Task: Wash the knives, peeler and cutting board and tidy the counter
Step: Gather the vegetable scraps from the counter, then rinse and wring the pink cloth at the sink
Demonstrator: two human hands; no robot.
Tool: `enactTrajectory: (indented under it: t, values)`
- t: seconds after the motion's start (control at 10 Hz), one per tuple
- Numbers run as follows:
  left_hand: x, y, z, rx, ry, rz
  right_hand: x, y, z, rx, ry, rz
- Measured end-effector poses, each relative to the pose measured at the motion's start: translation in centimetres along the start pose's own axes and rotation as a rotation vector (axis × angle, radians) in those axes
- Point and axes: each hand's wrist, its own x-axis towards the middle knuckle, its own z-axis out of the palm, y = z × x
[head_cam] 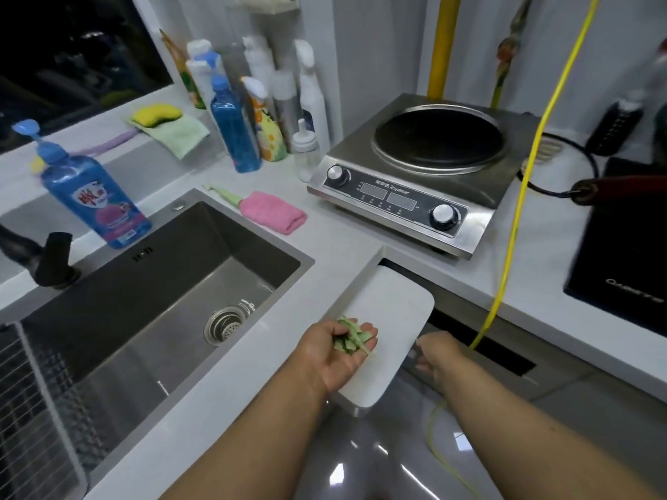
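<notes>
Head view looks down at a white counter (223, 420) with a steel sink (173, 283) set into it. The left hand (337, 350) lies palm up with its fingers loosely cupped around a small heap of green peelings (352, 337), right over the white cutting board (391, 319). The board sticks out past the counter's front edge, tilted over the grey floor. The right hand (435, 357) is at the board's outer edge, fingers curled; it is blurred, so whether it grips the board cannot be told. No knife or peeler can be made out.

On the counter behind stands a steel induction cooker (422, 175) with two knobs; its dark panel reads "Royalstar" after some Chinese characters too small to read. At the far right lies a black cooktop (624, 247) with white lettering along its front, too blurred to read. A yellow cable (519, 196) hangs down across the cooker's right side.

Beside the sink's back rim stands a blue dish-soap bottle (92, 196) with a pump top; its label bears large red-and-white Chinese characters that are not legible. A folded pink cloth (272, 212) lies between the sink and the cooker. Further back a cluster of bottles (252, 102) stands near the wall, and a yellow sponge (157, 115) rests on a green cloth (177, 133) on the ledge.
</notes>
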Motion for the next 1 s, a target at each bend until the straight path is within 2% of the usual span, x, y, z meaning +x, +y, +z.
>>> enactTrajectory:
  t: [0.2,0.4,0.5,0.7,0.8,0.9,1.0]
  values:
    - [0.7,-0.3,-0.4,-0.008,0.006,-0.025,0.1,1.1,0.1,0.157,-0.08,0.035]
    - [1.0,-0.2,-0.5,0.013,0.01,-0.031,-0.4,1.5,-1.2,0.004,-0.054,-0.055]
    - [1.2,0.1,-0.6,0.016,0.004,-0.022,-0.4,2.0,-2.8,-0.018,-0.004,-0.031]
    - [1.5,0.7,-1.1,-0.042,0.022,-0.009,-0.4,2.5,-4.0,-0.157,0.349,-0.106]
    - [1.7,0.8,-1.0,-0.045,0.048,-0.005,-1.2,1.7,-2.9,-0.136,0.455,-0.288]
    - [2.1,0.7,-0.8,-0.034,0.063,-0.013,-2.2,0.9,-1.2,-0.059,0.335,-0.499]
    - [2.1,0.6,-0.2,-0.109,0.034,-0.015,-3.3,-0.1,0.5,-0.099,0.193,-0.729]
